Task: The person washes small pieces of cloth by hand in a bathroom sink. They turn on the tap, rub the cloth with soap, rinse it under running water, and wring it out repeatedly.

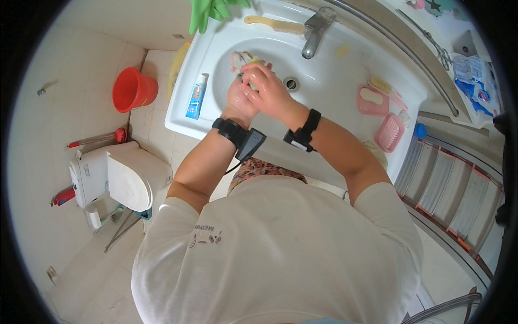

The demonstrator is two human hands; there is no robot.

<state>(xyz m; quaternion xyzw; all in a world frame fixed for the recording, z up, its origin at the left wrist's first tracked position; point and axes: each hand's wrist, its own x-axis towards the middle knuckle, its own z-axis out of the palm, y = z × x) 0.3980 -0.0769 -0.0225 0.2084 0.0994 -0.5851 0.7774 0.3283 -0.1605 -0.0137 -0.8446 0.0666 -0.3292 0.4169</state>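
Both of my hands are together over the left half of the white washbasin (323,95). My left hand (239,99) is underneath, closed around a bunched wet cloth (241,60) with pale, pink and yellow patches. Pressed against it from the right, my right hand (267,85) grips the same cloth, with its fingers curled over it. Part of the cloth sticks out beyond the fingers towards the back of the bowl; the rest is hidden inside the hands. The skin looks wet. To the right of the hands lie the drain (291,84) and, farther back, the metal faucet (317,32).
A toothpaste tube (196,97) lies on the left rim. Green rubber gloves (210,12) and a wooden-handled brush (275,25) are at the back. On the right are a soap dish (371,106), a small brush (382,87) and a pink box (389,133). A red bucket (131,90) stands left.
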